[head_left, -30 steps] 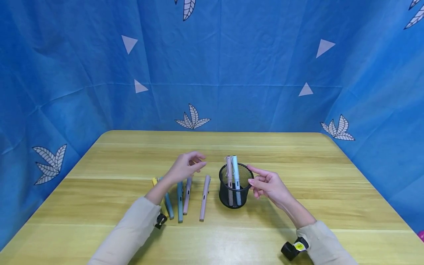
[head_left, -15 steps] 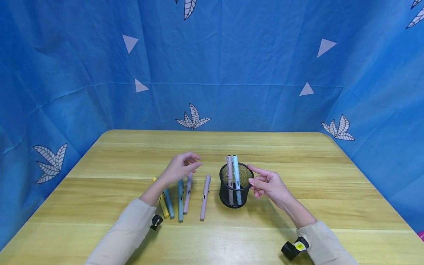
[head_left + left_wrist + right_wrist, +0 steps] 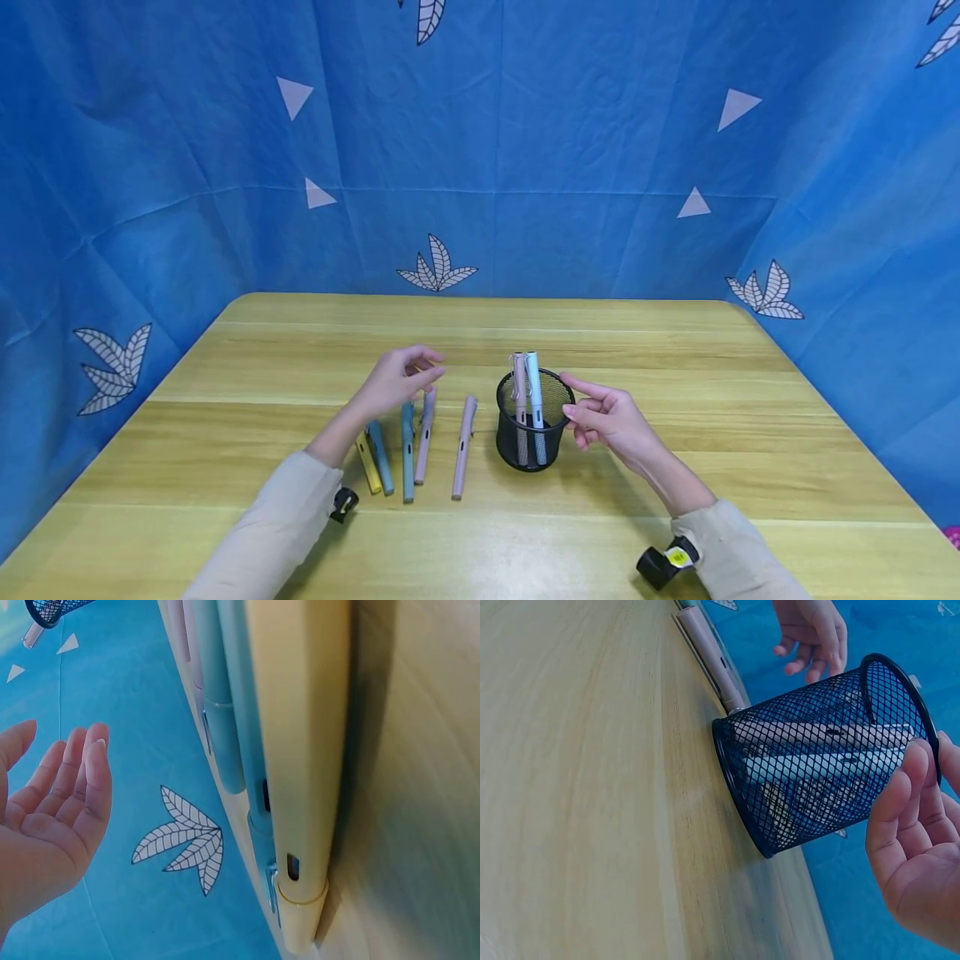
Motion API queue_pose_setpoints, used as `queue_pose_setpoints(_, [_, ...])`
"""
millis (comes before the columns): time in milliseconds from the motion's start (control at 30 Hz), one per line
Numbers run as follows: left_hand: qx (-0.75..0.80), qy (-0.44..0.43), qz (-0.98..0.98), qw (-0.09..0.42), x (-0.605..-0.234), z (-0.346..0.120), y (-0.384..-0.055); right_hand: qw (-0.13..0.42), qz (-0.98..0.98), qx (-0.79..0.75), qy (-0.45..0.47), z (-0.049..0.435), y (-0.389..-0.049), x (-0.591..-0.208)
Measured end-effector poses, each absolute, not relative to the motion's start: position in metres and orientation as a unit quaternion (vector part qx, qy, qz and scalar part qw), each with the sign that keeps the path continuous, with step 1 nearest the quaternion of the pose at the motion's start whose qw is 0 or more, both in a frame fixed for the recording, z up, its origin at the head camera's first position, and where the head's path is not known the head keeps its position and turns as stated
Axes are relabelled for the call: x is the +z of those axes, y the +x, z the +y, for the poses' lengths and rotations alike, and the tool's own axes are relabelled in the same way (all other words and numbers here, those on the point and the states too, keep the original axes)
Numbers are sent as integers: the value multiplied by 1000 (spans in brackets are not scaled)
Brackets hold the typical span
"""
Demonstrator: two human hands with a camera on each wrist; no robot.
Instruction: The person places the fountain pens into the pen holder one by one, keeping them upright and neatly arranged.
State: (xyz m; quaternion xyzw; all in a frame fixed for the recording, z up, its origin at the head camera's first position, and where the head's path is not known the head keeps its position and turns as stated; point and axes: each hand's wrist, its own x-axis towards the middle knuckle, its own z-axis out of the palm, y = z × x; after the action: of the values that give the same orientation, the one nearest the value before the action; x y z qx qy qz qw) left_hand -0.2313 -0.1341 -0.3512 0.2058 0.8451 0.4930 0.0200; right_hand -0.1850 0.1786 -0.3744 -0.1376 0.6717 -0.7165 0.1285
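Note:
My right hand (image 3: 609, 421) holds the rim of a black mesh pen holder (image 3: 507, 437), thumb and index finger at its right side. Upright in the holder stand a mauve pen (image 3: 520, 387) and a light blue pen (image 3: 534, 390). My left hand (image 3: 396, 379) hovers over the upper ends of pens on the table, fingers loosely bent and holding nothing. Under and beside it lie a yellow pen (image 3: 300, 750), a blue pen (image 3: 381, 462), a teal pen (image 3: 408, 458) and a lilac pen (image 3: 423, 442). Another lilac pen (image 3: 463, 450) lies nearer the holder.
The wooden table (image 3: 637, 333) has rounded far corners. A blue cloth (image 3: 562, 125) with leaf and triangle prints hangs behind it and at both sides. Small black cameras, one of them the right wrist camera (image 3: 660, 567), sit at the sleeves.
My left hand has drifted left, away from the holder, and the yellow pen's lower end now shows beside the wrist. My right hand and the pen holder have stayed in place.

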Motion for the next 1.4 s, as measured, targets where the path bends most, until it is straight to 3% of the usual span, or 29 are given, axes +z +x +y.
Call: queue_pose_setpoints(1400, [485,172,857,6,-356,-185,-220,123,675,-713,-142,177,-183,-374])
